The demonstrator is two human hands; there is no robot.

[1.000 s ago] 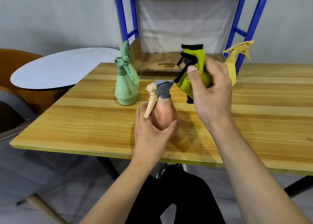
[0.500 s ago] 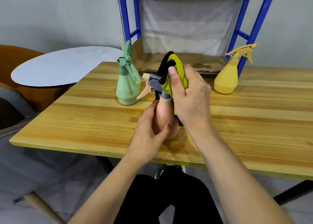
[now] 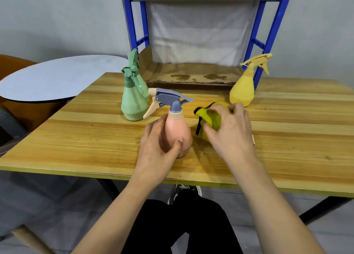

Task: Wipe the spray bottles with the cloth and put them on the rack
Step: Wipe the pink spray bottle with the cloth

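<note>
A pink spray bottle with a grey trigger head stands upright on the wooden table. My left hand grips its body from the left, thumb across the front. My right hand holds a bunched yellow-green cloth with black edging just right of the bottle, low near the tabletop. Two green spray bottles stand close together behind on the left. A yellow spray bottle stands at the back right. The blue rack rises behind the table, its lower shelf lined with stained cardboard.
A round grey table sits to the left, with an orange chair behind it. A white sheet hangs at the back of the rack. My legs and one shoe show beneath the table's front edge.
My right hand swept the cloth from the bottle's trigger head down and to the right, off the bottle. My left hand has kept its grip on the pink bottle.
</note>
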